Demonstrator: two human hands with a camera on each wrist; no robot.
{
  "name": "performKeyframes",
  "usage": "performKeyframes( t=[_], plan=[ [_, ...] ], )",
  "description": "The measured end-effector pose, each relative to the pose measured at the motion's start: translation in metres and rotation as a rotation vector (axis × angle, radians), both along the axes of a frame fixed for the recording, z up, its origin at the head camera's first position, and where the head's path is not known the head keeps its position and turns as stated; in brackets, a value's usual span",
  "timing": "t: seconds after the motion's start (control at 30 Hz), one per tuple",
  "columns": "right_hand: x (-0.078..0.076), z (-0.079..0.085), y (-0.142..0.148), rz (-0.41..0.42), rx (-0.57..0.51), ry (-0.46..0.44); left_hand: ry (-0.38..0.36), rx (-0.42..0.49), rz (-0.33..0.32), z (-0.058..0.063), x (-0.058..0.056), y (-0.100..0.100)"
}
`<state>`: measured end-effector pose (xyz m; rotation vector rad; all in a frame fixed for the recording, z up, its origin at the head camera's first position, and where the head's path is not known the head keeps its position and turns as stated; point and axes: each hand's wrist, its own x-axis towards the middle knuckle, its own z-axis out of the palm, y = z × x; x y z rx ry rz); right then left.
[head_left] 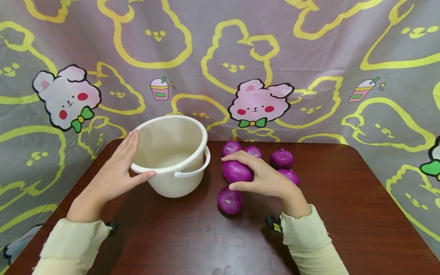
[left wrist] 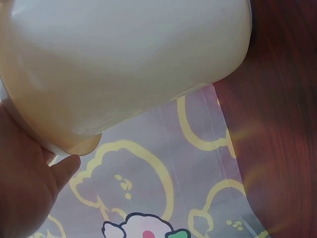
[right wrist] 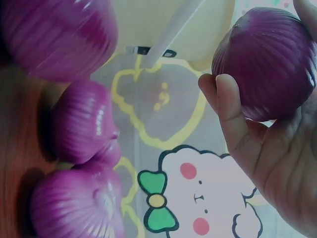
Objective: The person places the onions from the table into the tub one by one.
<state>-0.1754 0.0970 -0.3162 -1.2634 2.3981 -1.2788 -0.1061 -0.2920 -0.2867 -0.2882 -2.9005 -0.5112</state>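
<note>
A cream plastic bucket [head_left: 175, 183] with a white handle stands on the table, its inside bare. My left hand [head_left: 111, 170] rests against the left of its rim, fingers fairly straight and thumb spread along the front; the left wrist view shows this hand [left wrist: 27, 183] beside the bucket wall [left wrist: 133, 64]. My right hand [head_left: 264, 177] grips a purple onion [head_left: 236, 171] between fingers and thumb. In the right wrist view that onion [right wrist: 267, 64] is raised off the table, at the fingers of the hand [right wrist: 282, 163].
One onion [head_left: 230, 201] lies in front of the right hand. Two others, a left one [head_left: 232, 148] and a right one [head_left: 253, 151], sit behind it. Farther right are another onion [head_left: 282, 158] and one partly hidden [head_left: 290, 176]. A patterned curtain [head_left: 192, 76] hangs behind the brown table [head_left: 185, 236].
</note>
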Motion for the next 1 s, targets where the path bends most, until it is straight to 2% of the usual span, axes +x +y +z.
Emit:
performKeyframes(
  t=[0.23, 0.53, 0.67, 0.8, 1.0],
  plan=[
    [0.001, 0.015, -0.015, 0.033, -0.085, 0.028, 0.01, -0.004, -0.032, 0.002, 0.0, -0.003],
    [0.0, 0.039, -0.036, 0.075, -0.153, 0.099, 0.013, 0.023, -0.028, -0.002, -0.004, -0.001],
    [0.001, 0.045, -0.045, 0.069, -0.187, 0.11, -0.017, 0.04, -0.032, 0.0, -0.005, -0.001],
    [0.004, 0.046, -0.058, 0.09, -0.23, 0.107, -0.046, 0.056, -0.031, 0.002, 0.0, -0.005],
    [0.004, 0.045, -0.078, 0.126, -0.291, 0.153, -0.043, 0.072, -0.035, 0.001, 0.001, -0.006]
  ],
)
